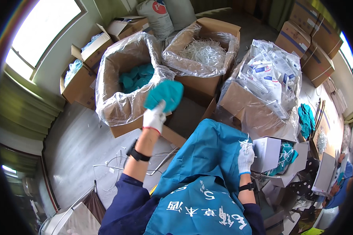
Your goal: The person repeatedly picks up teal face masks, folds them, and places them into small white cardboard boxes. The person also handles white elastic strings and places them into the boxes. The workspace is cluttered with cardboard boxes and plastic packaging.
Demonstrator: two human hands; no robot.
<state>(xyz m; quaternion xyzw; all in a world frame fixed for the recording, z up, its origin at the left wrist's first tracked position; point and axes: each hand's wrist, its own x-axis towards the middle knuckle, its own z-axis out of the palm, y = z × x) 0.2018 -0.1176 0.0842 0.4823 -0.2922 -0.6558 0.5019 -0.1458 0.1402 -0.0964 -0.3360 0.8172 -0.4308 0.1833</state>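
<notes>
L hand: white glove w/ red cuff edge [155, 117], fingers pinching the near edge of a teal cup-shaped shell [168, 95].
Shell: held out in front, overlapping the near R corner of the lined L carton in view — can't tell if it's touching the liner.
R hand: white glove w/ blue cuff edge [246, 157], low on the person's R side, by the blue apron [200, 150]; thin white strand at the fingertips, grip on it can't tell.
L carton [125, 127]: clear plastic liner [115, 103], pile of teal shells [139, 78] inside.
Mid carton [198, 84]: also lined, heap of whitish strips [204, 53].
R carton [243, 103]: heaped w/ white & clear packets [268, 76].
Small white carton [266, 152]: just R of the R hand, flaps open, teal pcs w/ white straps [285, 158] in it.
Wrists: black band on each — L [139, 155], R [247, 187].
</notes>
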